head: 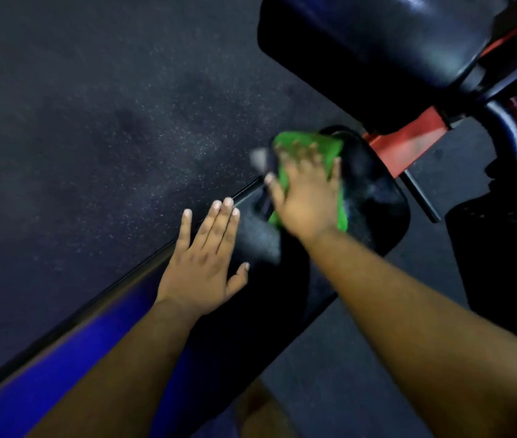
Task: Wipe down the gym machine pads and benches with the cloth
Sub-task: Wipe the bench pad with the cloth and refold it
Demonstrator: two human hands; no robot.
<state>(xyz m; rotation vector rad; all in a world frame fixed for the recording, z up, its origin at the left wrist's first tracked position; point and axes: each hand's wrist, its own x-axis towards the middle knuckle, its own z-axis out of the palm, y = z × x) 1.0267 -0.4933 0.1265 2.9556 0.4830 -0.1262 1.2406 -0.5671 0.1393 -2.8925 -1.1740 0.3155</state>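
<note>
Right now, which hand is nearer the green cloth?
Right. The right hand presses flat on the green cloth, while the left hand rests apart on the nearer black pad.

place: gym | floor: dark speckled rubber matting (108, 128) | equipment: black padded bench (377, 197) on a red steel frame (408, 143) | also: larger glossy black upholstered pad (377, 42) above it, dark curved metal tubing (503, 128) at right, blue machine beam (61, 358) at lower left

Right hand (306, 197) motion-blurred, hiding much of green cloth (323, 147); upper pad (377, 52) cut by top edge.
</note>
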